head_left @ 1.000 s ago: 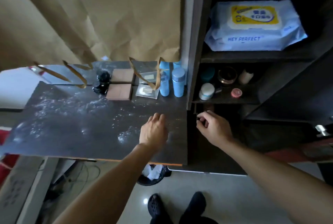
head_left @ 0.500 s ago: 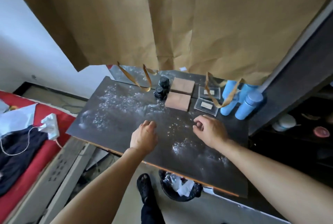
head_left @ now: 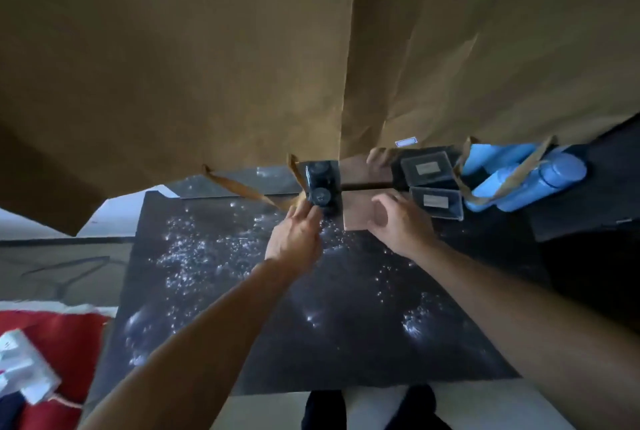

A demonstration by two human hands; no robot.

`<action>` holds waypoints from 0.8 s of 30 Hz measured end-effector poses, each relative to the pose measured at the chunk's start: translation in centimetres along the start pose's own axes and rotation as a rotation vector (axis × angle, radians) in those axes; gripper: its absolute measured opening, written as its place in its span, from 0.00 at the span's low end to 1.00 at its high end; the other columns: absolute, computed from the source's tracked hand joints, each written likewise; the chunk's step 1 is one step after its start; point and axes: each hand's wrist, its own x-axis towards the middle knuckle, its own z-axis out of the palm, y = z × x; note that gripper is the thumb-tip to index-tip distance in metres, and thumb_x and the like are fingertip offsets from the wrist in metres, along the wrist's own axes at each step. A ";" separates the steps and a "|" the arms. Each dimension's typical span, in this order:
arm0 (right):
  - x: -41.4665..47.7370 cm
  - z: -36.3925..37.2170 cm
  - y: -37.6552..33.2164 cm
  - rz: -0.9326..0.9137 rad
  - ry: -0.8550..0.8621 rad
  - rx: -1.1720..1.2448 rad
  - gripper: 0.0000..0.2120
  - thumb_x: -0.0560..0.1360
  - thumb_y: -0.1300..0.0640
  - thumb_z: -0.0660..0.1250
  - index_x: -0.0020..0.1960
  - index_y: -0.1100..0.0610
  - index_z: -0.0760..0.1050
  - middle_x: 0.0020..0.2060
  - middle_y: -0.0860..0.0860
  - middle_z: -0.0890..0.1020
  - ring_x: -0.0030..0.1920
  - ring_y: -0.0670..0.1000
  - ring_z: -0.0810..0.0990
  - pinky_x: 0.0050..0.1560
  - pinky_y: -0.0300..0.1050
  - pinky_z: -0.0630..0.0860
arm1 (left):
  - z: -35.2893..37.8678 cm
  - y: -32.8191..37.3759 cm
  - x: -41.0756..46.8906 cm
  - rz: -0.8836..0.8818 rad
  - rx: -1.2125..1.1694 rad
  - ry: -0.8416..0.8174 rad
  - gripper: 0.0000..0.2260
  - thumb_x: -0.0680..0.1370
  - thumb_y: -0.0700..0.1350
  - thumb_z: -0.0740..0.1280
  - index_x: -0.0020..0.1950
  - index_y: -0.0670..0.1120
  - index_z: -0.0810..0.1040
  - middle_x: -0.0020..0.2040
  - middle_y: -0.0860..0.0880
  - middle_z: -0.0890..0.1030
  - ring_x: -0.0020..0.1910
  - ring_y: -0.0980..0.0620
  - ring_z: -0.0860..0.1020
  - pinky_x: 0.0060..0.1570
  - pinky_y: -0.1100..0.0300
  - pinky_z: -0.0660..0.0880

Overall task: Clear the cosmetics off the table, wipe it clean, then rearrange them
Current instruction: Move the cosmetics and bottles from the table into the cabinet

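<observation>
Hazard: with your left grip (head_left: 294, 239) apart at the black jar (head_left: 320, 195) and right grip (head_left: 398, 221) clamped on the tan box (head_left: 356, 218), lifting may snag bag handles (head_left: 242, 187).

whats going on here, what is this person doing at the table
A person is clearing cosmetics from the back of a dark table speckled with white residue. The left hand has its fingers at a small dark jar, though a firm grip isn't clear. The right hand grips a tan square case. A clear case and blue bottles sit untouched to the right. No wiping yet.
</observation>
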 end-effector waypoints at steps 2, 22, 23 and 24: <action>1.2 0.0 -0.1 0.005 -0.042 -0.003 0.25 0.68 0.49 0.73 0.62 0.55 0.74 0.59 0.50 0.77 0.60 0.54 0.73 0.52 0.50 0.75 | 0.1 -0.6 1.5 0.046 0.039 0.020 0.24 0.70 0.37 0.66 0.66 0.42 0.69 0.63 0.42 0.70 0.60 0.42 0.70 0.48 0.47 0.78; 1.7 0.0 -0.6 0.226 -0.163 -0.096 0.34 0.57 0.36 0.75 0.52 0.53 0.64 0.49 0.50 0.79 0.48 0.55 0.78 0.41 0.46 0.70 | 1.8 -2.3 5.0 0.053 -0.005 -0.076 0.24 0.69 0.42 0.73 0.61 0.40 0.69 0.55 0.41 0.76 0.53 0.41 0.74 0.46 0.50 0.72; 1.5 0.2 -0.7 0.233 -0.159 -0.075 0.33 0.59 0.38 0.75 0.53 0.52 0.64 0.49 0.50 0.79 0.48 0.55 0.79 0.41 0.46 0.71 | 1.8 -2.4 4.8 0.053 -0.018 -0.074 0.24 0.69 0.42 0.74 0.61 0.39 0.69 0.54 0.41 0.77 0.53 0.41 0.74 0.47 0.50 0.72; 1.2 0.2 -0.8 0.240 -0.155 -0.053 0.31 0.61 0.39 0.74 0.55 0.51 0.64 0.50 0.50 0.80 0.49 0.55 0.79 0.42 0.46 0.72 | 1.9 -2.4 4.6 0.055 -0.025 -0.072 0.24 0.68 0.42 0.74 0.60 0.39 0.69 0.54 0.40 0.77 0.53 0.41 0.74 0.48 0.49 0.72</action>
